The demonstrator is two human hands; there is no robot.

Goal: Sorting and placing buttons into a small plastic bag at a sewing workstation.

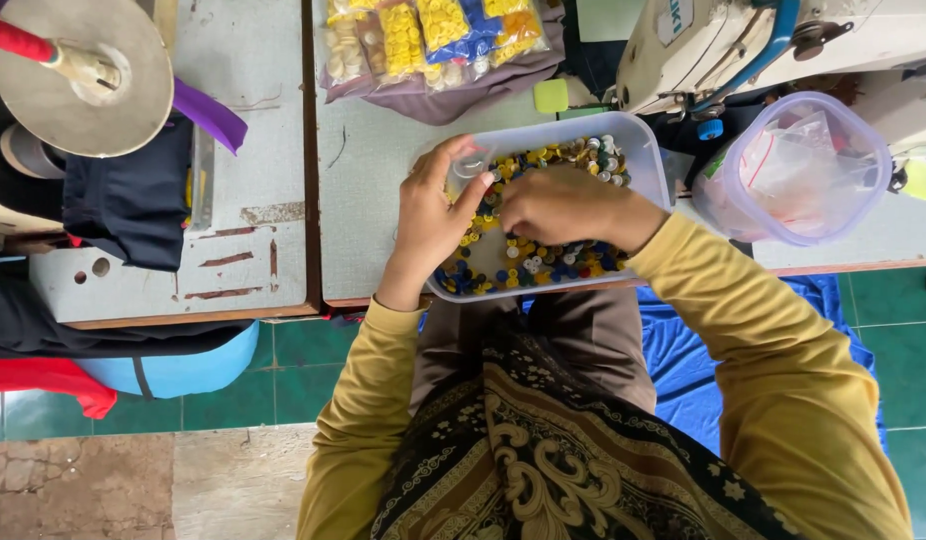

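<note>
— Head view: what are the hands doing?
— Both work inside a clear plastic tub (638, 165) of mixed buttons (543, 260) in yellow, blue and white, set at the near edge of a grey table (368, 180). The left hand (433, 215) pinches a small clear bag (466, 170) over the tub's left end. The right hand (558, 205) is curled knuckles-up among the buttons; whether it grips any, I cannot tell.
— And around the tub?
— Packets of sorted buttons (433, 35) lie at the table's far edge. A round lidded container (803, 170) holding plastic bags sits to the right, below a sewing machine (783, 40).
</note>
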